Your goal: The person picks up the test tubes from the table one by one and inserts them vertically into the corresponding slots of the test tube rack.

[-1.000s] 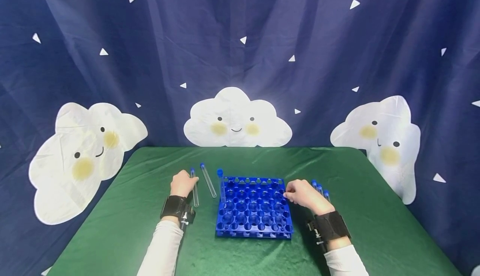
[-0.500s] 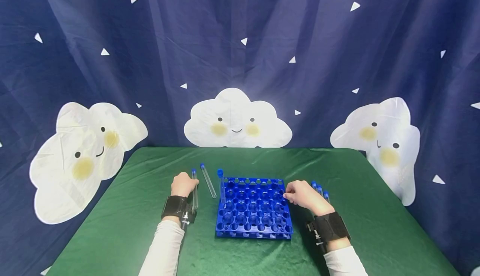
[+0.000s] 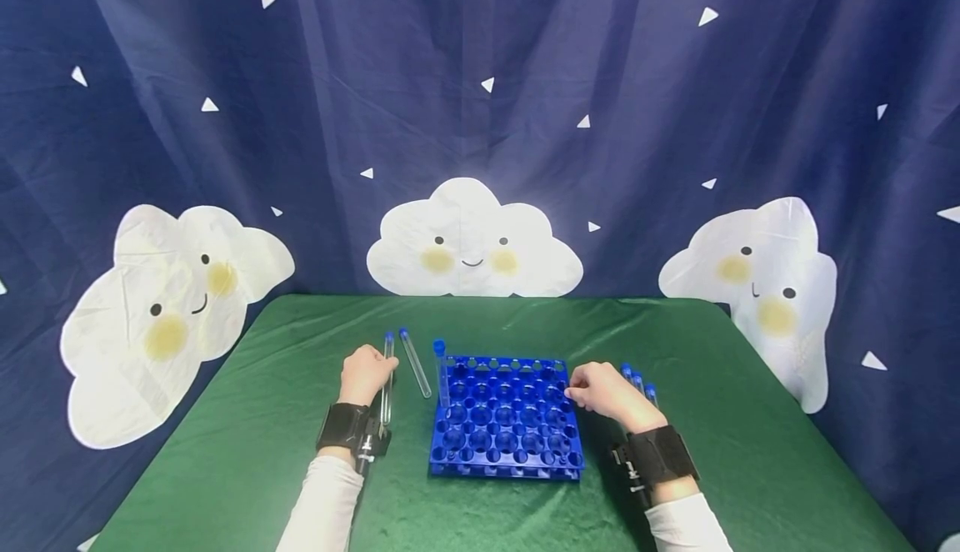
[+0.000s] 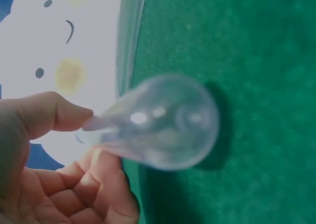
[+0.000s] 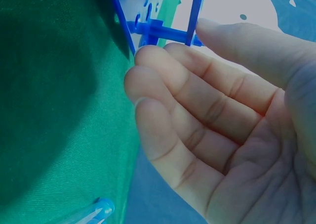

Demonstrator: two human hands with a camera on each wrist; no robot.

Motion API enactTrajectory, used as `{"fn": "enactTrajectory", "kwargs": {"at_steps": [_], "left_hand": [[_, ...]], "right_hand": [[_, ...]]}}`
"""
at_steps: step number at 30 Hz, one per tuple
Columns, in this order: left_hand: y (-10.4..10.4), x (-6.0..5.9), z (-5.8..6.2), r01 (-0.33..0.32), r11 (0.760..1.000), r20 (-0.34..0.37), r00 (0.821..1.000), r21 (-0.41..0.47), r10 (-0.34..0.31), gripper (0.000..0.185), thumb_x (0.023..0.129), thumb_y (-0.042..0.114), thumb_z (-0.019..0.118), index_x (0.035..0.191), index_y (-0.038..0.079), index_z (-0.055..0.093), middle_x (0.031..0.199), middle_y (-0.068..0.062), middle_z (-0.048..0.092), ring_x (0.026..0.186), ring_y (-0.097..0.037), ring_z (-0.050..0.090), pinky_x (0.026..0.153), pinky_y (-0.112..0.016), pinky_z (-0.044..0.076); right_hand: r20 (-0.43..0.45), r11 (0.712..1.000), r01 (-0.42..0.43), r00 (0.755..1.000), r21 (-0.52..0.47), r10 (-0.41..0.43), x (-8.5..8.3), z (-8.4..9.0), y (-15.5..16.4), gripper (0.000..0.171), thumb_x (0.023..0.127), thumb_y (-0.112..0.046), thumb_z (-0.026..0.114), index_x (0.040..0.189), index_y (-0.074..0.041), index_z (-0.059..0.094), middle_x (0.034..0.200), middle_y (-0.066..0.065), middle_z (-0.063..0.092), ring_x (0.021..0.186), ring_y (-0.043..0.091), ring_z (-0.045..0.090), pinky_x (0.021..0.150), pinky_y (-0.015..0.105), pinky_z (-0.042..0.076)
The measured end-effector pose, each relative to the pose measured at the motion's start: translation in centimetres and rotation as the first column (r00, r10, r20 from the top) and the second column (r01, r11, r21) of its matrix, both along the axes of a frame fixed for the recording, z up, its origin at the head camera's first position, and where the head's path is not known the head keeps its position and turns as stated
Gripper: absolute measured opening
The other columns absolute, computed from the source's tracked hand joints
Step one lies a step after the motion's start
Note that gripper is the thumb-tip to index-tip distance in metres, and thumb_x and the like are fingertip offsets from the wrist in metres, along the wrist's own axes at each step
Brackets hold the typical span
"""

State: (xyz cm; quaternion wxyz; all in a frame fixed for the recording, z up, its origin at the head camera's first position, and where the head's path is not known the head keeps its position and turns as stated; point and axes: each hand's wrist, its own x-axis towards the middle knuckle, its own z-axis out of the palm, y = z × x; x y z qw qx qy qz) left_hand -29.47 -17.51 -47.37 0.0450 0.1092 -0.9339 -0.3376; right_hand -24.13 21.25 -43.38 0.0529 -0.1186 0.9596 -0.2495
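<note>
In the head view my left hand pinches a clear test tube with a blue cap. The left wrist view shows that tube's rounded bottom facing the camera, slightly blurred, thumb and index finger closing on it farther along. A blue test tube rack stands mid-table. Its right side is gripped by my right hand; in the right wrist view the thumb lies at the upper plate and the other fingers are curled behind it. One capped tube stands upright in the rack's left side.
Another capped test tube lies between my left hand and the rack. Several capped tubes lie right of my right hand, partly hidden by it. A green cloth covers the table; a dark blue curtain hangs behind.
The tube in my left hand has tilted, its bottom end swinging toward my wrist and its cap shifting slightly right. My right hand stays at the rack's side.
</note>
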Motion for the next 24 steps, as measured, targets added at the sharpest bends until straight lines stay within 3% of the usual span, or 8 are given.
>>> {"fn": "enactTrajectory", "kwargs": {"at_steps": [7,12,24], "left_hand": [[0.3,0.9,0.9,-0.027,0.999,-0.107,0.994,0.045,0.031,0.021,0.082,0.026,0.065,0.085,0.007,0.057,0.081,-0.012,0.065,0.075,-0.03,0.062,0.062,-0.035,0.047],[0.6,1.2,1.9,-0.004,0.998,-0.202,0.979,0.056,0.015,0.02,0.083,0.024,0.065,0.087,0.007,0.055,0.08,-0.011,0.066,0.073,-0.028,0.063,0.061,-0.035,0.048],[2.6,3.4,5.8,0.068,0.988,-0.333,0.943,0.136,-0.019,0.021,0.082,0.022,0.066,0.094,0.008,0.055,0.083,-0.008,0.065,0.075,-0.023,0.061,0.063,-0.029,0.046]], "right_hand": [[-0.007,1.0,-0.002,1.0,-0.014,0.002,-0.1,-0.2,0.1,0.015,0.09,-0.012,0.067,0.076,-0.008,0.065,0.062,-0.001,0.057,0.056,0.012,0.052,0.053,0.026,0.044],[-0.011,1.0,-0.007,1.0,-0.01,0.007,-0.1,-0.2,0.1,0.016,0.09,-0.013,0.067,0.075,-0.009,0.065,0.061,-0.002,0.057,0.054,0.011,0.052,0.052,0.025,0.044],[0.0,1.0,0.003,1.0,-0.008,-0.003,-0.1,-0.1,0.1,0.015,0.091,-0.013,0.067,0.077,-0.008,0.066,0.064,-0.001,0.057,0.058,0.012,0.052,0.053,0.026,0.043]]}}
